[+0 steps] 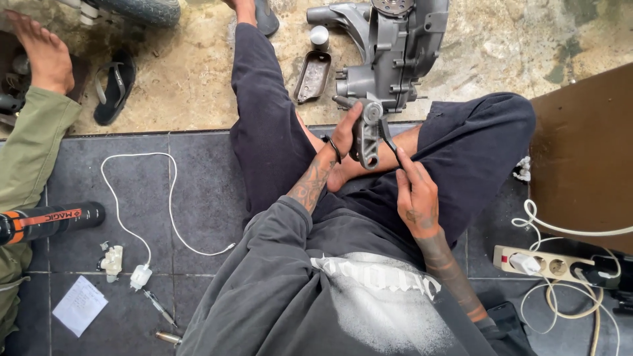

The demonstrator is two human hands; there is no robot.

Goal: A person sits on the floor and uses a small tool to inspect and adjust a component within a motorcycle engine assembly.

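I sit cross-legged in dark trousers on dark floor tiles. My left hand [345, 135] grips a small grey cast-metal part [366, 137] and holds it upright over my lap. My right hand [414, 191] pinches a thin dark tool [390, 140] whose tip rests against the right side of that part. Just beyond the part lies a large grey engine casing [389, 53] on the rough concrete floor.
A metal cover tray [312, 76] and a small silver cap [320, 36] lie left of the casing. On the tiles: white cable [173, 217], black-and-orange can [46, 221], paper slip [79, 304], power strip [547, 264]. Another person's green-clad leg [33, 142] is at left; brown board [583, 158] at right.
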